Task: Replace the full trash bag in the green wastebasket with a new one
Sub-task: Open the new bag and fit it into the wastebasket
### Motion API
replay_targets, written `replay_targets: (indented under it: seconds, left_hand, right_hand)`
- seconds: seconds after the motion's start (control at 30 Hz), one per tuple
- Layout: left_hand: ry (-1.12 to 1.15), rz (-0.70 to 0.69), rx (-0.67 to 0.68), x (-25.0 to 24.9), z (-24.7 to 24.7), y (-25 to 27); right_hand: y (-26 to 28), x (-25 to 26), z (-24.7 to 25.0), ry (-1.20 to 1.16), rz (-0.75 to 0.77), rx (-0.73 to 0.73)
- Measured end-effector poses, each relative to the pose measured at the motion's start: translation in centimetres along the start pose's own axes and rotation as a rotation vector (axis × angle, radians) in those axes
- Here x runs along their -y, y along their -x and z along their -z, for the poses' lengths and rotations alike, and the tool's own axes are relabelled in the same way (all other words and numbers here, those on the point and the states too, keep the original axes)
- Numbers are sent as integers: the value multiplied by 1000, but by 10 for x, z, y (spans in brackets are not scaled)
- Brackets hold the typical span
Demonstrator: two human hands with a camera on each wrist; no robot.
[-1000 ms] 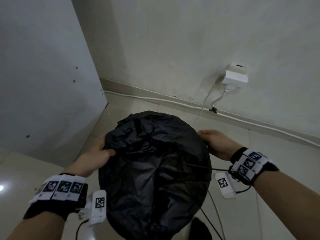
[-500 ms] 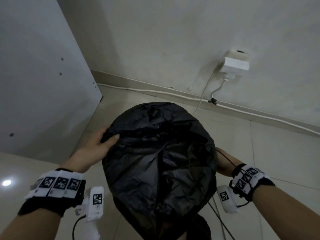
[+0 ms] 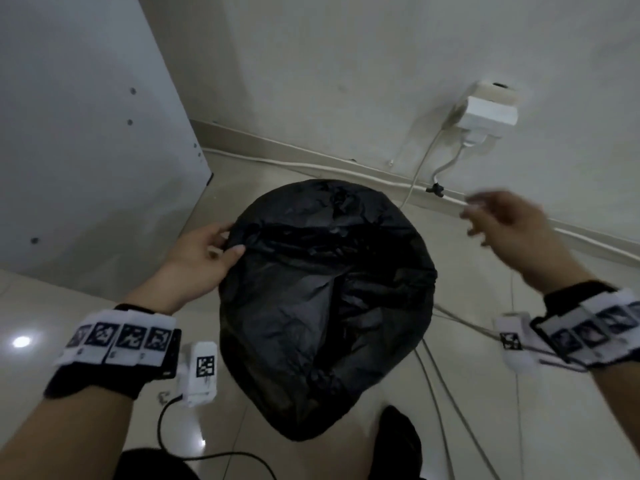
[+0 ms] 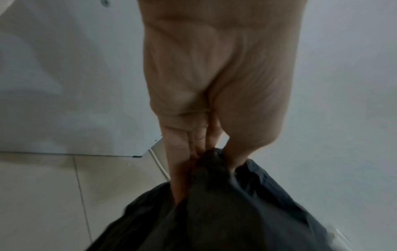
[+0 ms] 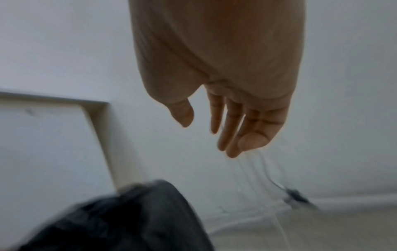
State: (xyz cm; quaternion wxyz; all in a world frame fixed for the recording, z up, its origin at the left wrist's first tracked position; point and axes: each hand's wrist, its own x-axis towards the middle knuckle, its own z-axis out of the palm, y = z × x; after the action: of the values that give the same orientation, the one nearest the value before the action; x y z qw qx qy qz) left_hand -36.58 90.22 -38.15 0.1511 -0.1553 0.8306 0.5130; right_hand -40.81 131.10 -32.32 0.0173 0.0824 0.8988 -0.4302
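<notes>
Black plastic of the trash bag (image 3: pixel 325 306) fills the centre of the head view. The left hand (image 3: pixel 204 254) pinches its edge at centre left. The right hand (image 3: pixel 502 220), blurred at upper right, is apart from it with relaxed, empty fingers.

Both forearms are bare. Each wrist wears a black fabric wristband (image 3: pixel 104 379) with a white strip of square black-and-white marker tags (image 3: pixel 123 339). A small white box-shaped camera unit (image 3: pixel 202 372) with one tag hangs beside it, a thin black cable (image 3: pixel 166 424) attached.
</notes>
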Motion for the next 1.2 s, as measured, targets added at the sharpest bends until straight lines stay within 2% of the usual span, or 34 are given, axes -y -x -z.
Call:
replay_targets:
  seconds: [0.07,0.17,0.2,0.27,0.33,0.4,0.47,0.6,0.83,0.97,1.07,1.13,1.2]
  left_hand:
    - [44,26,46,-7,1,3]
    - [-1,117,159,-10,3,8]
    - [-27,116,171,-10,1,10]
    - [-10,83,156,-9,-4,15]
    - [28,44,144,-7,-10,18]
    - [-23,-5,179,-2,-16,22]
    - [-131,-56,228,4,-21,27]
    - [-127,-84,222,10,-27,27]
    - [-114,-244,254,5,-23,30]
    - [-137,-270,259,1,-22,30]
    - [-156,-267,263,0,-19,27]
    - [-166,-269,290,-1,-18,27]
    - [-176,-292,313,-3,-18,28]
  right_hand:
    - [10,61,-9,-25,189,193]
    - [29,108,-74,239,366,637]
    - [31,108,-104,352,370,801]
    - [29,92,-165,591,275,1096]
    - [22,71,-213,782,129,1223]
    - [15,54,-243,820,53,1175]
    - [10,35,-262,819,46,1078]
    - [0,3,-276,746,-32,974]
    - [-3,-30,-276,635,-120,949]
    - [1,-10,-268,748,-98,995]
    - [-6,0,-257,748,-110,1006]
    - [-9,-10,-251,698,-178,957]
    - [-9,-25,-249,660,-267,841]
